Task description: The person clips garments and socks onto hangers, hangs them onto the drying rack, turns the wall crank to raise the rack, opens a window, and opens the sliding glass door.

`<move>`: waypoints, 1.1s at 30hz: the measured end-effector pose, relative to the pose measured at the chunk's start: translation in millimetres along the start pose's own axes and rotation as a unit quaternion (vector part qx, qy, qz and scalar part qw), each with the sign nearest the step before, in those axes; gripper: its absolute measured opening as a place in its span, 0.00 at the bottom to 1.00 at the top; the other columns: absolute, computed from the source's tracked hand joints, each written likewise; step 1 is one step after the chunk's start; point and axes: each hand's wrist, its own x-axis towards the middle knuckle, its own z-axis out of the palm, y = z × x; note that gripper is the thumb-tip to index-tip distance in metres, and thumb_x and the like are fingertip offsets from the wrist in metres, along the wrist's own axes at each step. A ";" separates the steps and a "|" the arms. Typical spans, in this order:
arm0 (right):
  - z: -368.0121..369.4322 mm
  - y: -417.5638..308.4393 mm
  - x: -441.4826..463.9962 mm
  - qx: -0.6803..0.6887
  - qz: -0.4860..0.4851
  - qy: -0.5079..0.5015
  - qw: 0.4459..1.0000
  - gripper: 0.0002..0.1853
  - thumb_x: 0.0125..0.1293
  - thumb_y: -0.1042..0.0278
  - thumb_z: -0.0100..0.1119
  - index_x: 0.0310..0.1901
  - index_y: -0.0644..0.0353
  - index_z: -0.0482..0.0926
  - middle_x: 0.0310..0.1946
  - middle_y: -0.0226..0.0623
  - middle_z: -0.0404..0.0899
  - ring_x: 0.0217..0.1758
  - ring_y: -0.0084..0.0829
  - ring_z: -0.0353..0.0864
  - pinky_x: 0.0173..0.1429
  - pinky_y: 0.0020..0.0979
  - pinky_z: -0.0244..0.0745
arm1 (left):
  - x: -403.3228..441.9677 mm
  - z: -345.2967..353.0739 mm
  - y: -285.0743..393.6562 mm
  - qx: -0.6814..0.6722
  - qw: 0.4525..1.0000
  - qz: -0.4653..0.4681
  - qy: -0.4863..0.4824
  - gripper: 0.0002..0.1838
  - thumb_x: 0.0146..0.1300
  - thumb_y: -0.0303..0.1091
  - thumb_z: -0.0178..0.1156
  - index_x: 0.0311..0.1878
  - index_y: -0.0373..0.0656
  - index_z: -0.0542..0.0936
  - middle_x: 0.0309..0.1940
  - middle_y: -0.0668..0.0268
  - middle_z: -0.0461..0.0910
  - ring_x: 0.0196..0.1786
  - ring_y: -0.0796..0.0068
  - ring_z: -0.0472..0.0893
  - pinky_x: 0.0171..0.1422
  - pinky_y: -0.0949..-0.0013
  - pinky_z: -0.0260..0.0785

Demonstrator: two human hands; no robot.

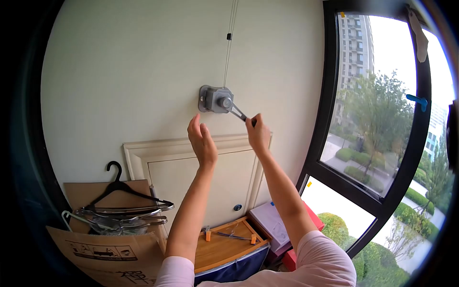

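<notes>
A grey hand-crank winch [217, 99] is fixed to the pale wall, with thin cables [228, 62] running up from its top. Its crank handle [239, 114] points down and to the right. My right hand [258, 133] is closed around the dark grip at the end of that handle. Just below and left of the winch, my left hand [202, 144] is raised with its fingers stretched out. It holds nothing and appears apart from the winch. A small black stopper [229, 36] sits on the cables higher up.
A cream panelled door [201, 177] is below the winch. At lower left, a cardboard box [105, 253] holds several hangers [119, 191]. A wooden-topped cabinet [224, 246] and a lilac box [275, 222] stand low down. A black-framed window [327, 86] with a blue handle [417, 100] is on the right.
</notes>
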 end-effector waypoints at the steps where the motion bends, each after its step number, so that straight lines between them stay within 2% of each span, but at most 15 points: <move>1: 9.4 -2.9 -23.7 -0.012 -0.030 -0.020 0.999 0.13 0.60 0.57 0.52 0.31 0.58 0.66 0.18 0.42 0.75 0.21 0.47 0.75 0.26 0.44 0.66 | 0.4 -0.4 -1.9 0.006 1.000 0.003 -0.003 0.26 0.68 0.46 0.35 0.60 0.36 0.61 0.60 0.52 0.58 0.62 0.57 0.59 0.64 0.59 0.53; 5: 27.3 -63.8 -46.2 -0.013 -0.214 -0.097 0.972 0.10 0.58 0.62 0.52 0.31 0.58 0.65 0.17 0.41 0.74 0.20 0.43 0.75 0.23 0.40 0.67 | 7.5 -3.9 4.8 0.014 1.000 -0.005 -0.002 0.26 0.68 0.46 0.35 0.60 0.36 0.61 0.60 0.51 0.58 0.62 0.56 0.59 0.64 0.59 0.52; 6: 29.7 -76.4 -38.5 -0.011 -0.217 -0.098 0.971 0.10 0.58 0.62 0.52 0.31 0.58 0.65 0.17 0.41 0.74 0.20 0.43 0.75 0.23 0.40 0.67 | 11.0 -4.0 7.2 0.010 1.000 0.003 0.001 0.26 0.68 0.47 0.34 0.60 0.35 0.61 0.59 0.51 0.58 0.62 0.55 0.58 0.64 0.58 0.52; 8: 32.4 -100.2 -15.4 -0.031 -0.369 -0.124 0.921 0.08 0.56 0.66 0.52 0.30 0.58 0.65 0.16 0.39 0.74 0.20 0.42 0.75 0.22 0.39 0.67 | 19.4 -3.5 7.2 -0.012 1.000 0.024 0.001 0.28 0.69 0.48 0.33 0.60 0.35 0.61 0.60 0.51 0.59 0.62 0.55 0.58 0.65 0.58 0.51; 10: 33.9 -127.0 12.4 -0.023 -0.380 -0.107 0.919 0.08 0.54 0.67 0.52 0.29 0.59 0.64 0.16 0.39 0.73 0.20 0.42 0.75 0.22 0.39 0.67 | 32.7 -3.6 14.6 -0.042 0.998 0.042 0.012 0.28 0.69 0.49 0.32 0.61 0.34 0.60 0.60 0.51 0.59 0.62 0.55 0.58 0.65 0.58 0.51; 11: 34.8 -136.0 33.0 -0.030 -0.362 -0.098 0.927 0.09 0.56 0.64 0.52 0.32 0.58 0.65 0.19 0.40 0.74 0.21 0.45 0.74 0.24 0.41 0.65 | 38.9 -5.4 21.3 -0.070 0.995 0.060 0.023 0.29 0.69 0.49 0.32 0.61 0.34 0.60 0.60 0.51 0.60 0.62 0.55 0.59 0.65 0.58 0.51; 13: 10.6 -160.6 72.2 -0.007 -0.206 -0.107 0.973 0.14 0.59 0.57 0.51 0.32 0.62 0.67 0.19 0.46 0.75 0.24 0.47 0.76 0.28 0.40 0.68 | 44.6 -5.9 34.3 -0.022 0.997 0.052 0.045 0.28 0.69 0.49 0.33 0.61 0.34 0.60 0.60 0.51 0.60 0.62 0.55 0.58 0.65 0.58 0.51; 15: 6.0 -127.6 116.7 0.032 -0.140 -0.017 0.990 0.15 0.57 0.56 0.51 0.31 0.63 0.69 0.20 0.45 0.76 0.26 0.47 0.76 0.31 0.41 0.68 | 49.5 -5.2 35.1 -0.013 0.998 0.057 0.013 0.28 0.68 0.49 0.33 0.61 0.35 0.60 0.60 0.52 0.60 0.63 0.56 0.58 0.65 0.59 0.51; 18: -13.7 -59.6 109.7 0.032 -0.046 0.045 0.997 0.15 0.59 0.55 0.51 0.30 0.62 0.68 0.20 0.42 0.75 0.26 0.45 0.75 0.31 0.42 0.66 | 45.4 -4.6 37.3 -0.009 0.999 0.041 -0.012 0.26 0.69 0.47 0.34 0.61 0.38 0.62 0.60 0.53 0.61 0.63 0.57 0.58 0.65 0.60 0.51; 21: -7.8 -7.6 50.7 0.032 0.049 0.029 0.998 0.15 0.60 0.56 0.52 0.31 0.61 0.68 0.20 0.43 0.75 0.26 0.46 0.74 0.31 0.41 0.66 | 40.0 -0.8 32.3 0.004 0.999 0.033 -0.034 0.24 0.69 0.44 0.34 0.60 0.40 0.64 0.60 0.54 0.61 0.63 0.57 0.57 0.65 0.60 0.51; 24: 9.9 -6.9 -24.7 0.011 -0.013 0.002 1.000 0.12 0.59 0.59 0.53 0.31 0.59 0.66 0.17 0.44 0.74 0.22 0.49 0.74 0.26 0.45 0.65 | 36.2 0.5 30.1 0.021 0.998 0.032 -0.055 0.23 0.68 0.44 0.34 0.60 0.41 0.65 0.61 0.55 0.61 0.64 0.57 0.57 0.66 0.60 0.51; 26: 21.9 -28.0 -51.4 0.012 -0.105 -0.029 0.994 0.12 0.58 0.60 0.54 0.31 0.58 0.65 0.18 0.42 0.75 0.22 0.46 0.75 0.26 0.42 0.67 | 33.1 1.3 31.5 0.025 0.997 0.032 -0.067 0.23 0.68 0.43 0.34 0.59 0.41 0.66 0.61 0.56 0.61 0.64 0.57 0.56 0.66 0.60 0.51; 29: 34.0 -59.1 -45.8 -0.019 -0.226 -0.114 0.967 0.09 0.56 0.65 0.52 0.34 0.57 0.64 0.21 0.38 0.77 0.22 0.43 0.76 0.25 0.40 0.68 | 37.4 -4.2 33.8 0.029 0.997 0.027 -0.073 0.24 0.68 0.45 0.34 0.59 0.41 0.67 0.60 0.56 0.62 0.64 0.57 0.57 0.66 0.60 0.51; 31: 34.4 -84.4 -28.4 -0.016 -0.307 -0.137 0.942 0.09 0.56 0.66 0.51 0.34 0.58 0.64 0.21 0.38 0.77 0.22 0.42 0.76 0.24 0.39 0.68 | 44.1 -7.9 32.9 0.015 0.997 0.044 -0.066 0.25 0.69 0.47 0.33 0.58 0.40 0.67 0.59 0.56 0.63 0.63 0.58 0.58 0.66 0.60 0.51; 33: 38.9 -110.6 -5.9 -0.007 -0.327 -0.121 0.937 0.08 0.57 0.66 0.50 0.34 0.58 0.64 0.21 0.39 0.76 0.22 0.42 0.76 0.24 0.39 0.68 | 50.3 -10.7 36.9 0.015 0.997 0.051 -0.051 0.26 0.69 0.48 0.32 0.57 0.40 0.68 0.59 0.56 0.64 0.63 0.58 0.59 0.65 0.60 0.52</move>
